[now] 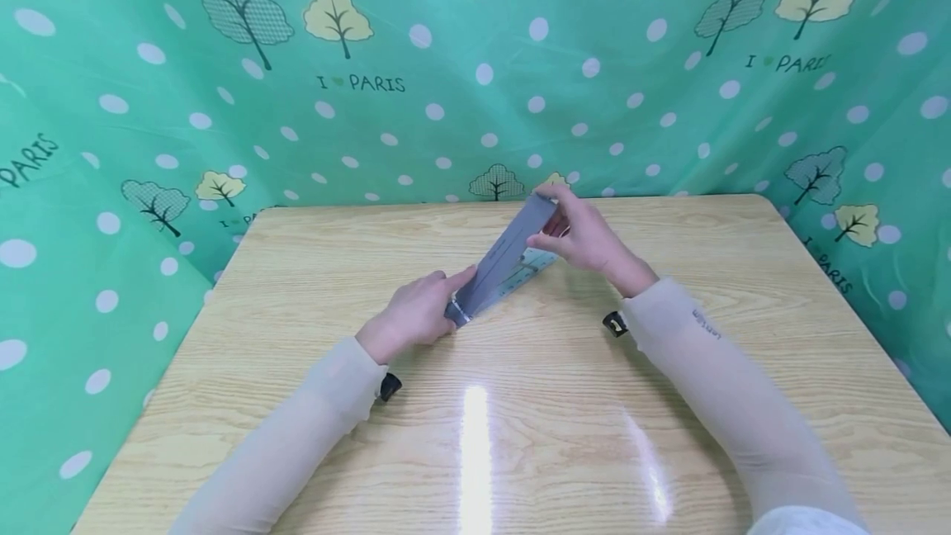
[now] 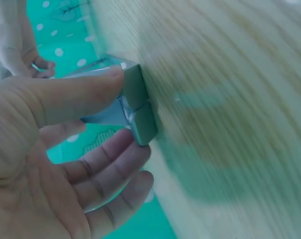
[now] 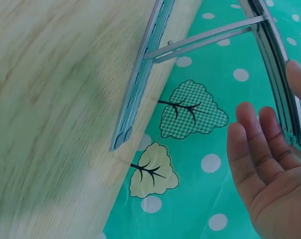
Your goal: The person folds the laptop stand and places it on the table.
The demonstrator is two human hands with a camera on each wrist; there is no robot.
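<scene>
Metal slide rail (image 1: 499, 264) (partly opened) held above table (image 1: 312, 271) by both hands

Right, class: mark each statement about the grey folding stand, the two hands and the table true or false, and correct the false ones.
1. Both hands hold the grey stand. True.
2. The left hand grips the stand's far end. False: it grips the near end; the right hand has the far end.
3. The table is wooden. True.
4. The backdrop is plain red. False: it is green with white dots and trees.
</scene>
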